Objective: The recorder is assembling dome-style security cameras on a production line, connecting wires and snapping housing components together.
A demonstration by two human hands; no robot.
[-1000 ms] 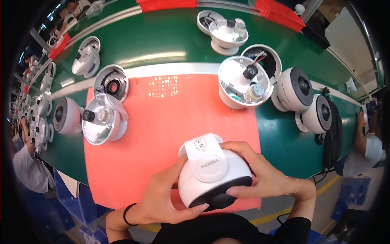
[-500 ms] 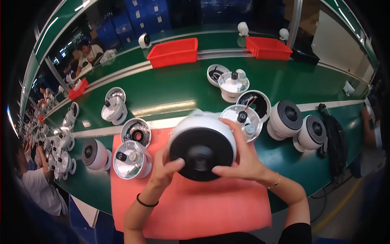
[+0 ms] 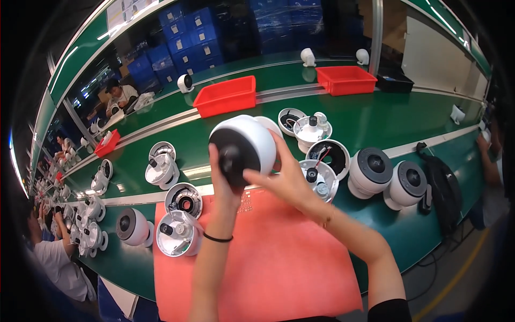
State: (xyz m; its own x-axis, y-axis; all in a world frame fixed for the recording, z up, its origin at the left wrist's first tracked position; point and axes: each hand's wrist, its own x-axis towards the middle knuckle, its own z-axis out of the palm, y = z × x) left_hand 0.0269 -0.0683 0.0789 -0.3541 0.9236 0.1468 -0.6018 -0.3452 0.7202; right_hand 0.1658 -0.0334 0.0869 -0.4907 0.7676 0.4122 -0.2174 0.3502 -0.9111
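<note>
Between my two hands is a white ball-shaped camera point(image 3: 258, 138) with a black front, raised above the far end of the pink mat point(image 3: 279, 268). Its black face is turned to the left, and part of its round base shows behind. My left hand point(image 3: 224, 180) is closed around the lower front of it. On the right side my right hand point(image 3: 284, 174) grips the shell, its thumb near the black face. Left of my left wrist, an opened camera housing point(image 3: 173, 231) shows white innards and a small lens. Another opened housing point(image 3: 322, 180) lies beyond my right forearm.
Closed camera units stand at right point(image 3: 370, 172) and left point(image 3: 131, 225). A black bag point(image 3: 442, 182) lies at the right edge. Red bins point(image 3: 225, 96) line the back of the green bench point(image 3: 386, 121). Co-workers sit along the left, one person point(image 3: 56, 257) nearby.
My hands have raised the camera away from me and to the left. Its black face, earlier turned toward me, now points leftward. The view has shifted a little.
</note>
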